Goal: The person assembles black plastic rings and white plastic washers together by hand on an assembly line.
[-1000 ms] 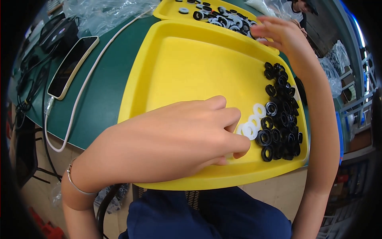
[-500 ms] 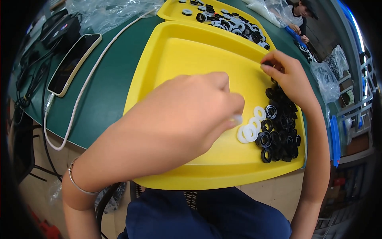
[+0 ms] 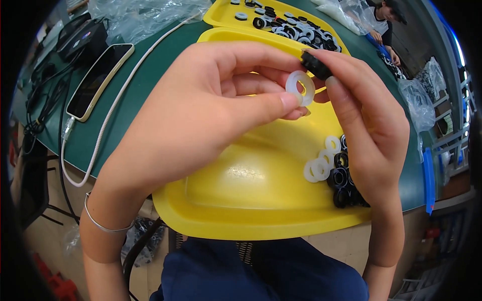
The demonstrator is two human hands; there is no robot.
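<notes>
Left hand [image 3: 201, 105] is pinching a white ring [image 3: 300, 88] between thumb and fingertips, held up above the near tray [image 3: 241, 215]. Right hand [image 3: 366, 125] grips a black ring [image 3: 315, 65] at its fingertips, right against the top edge of the white one, touching or nearly so. Looks to me like the mating step: the two pieces are being brought together, and the next move would need their holes lined up and then a straight push so one seats on the other.

The white ring's flat face is turned toward the camera, hole showing, so its axis points roughly up at the head. It's round, so no real long axis. The black one is seen more edge-on, tilted.

Further out: loose white and black rings [image 3: 337, 173] piled in the tray's right corner, a second tray [image 3: 221, 15] with more parts behind, and a phone [image 3: 99, 80] with its cable [image 3: 108, 125] on the green bench [image 3: 145, 80].
</notes>
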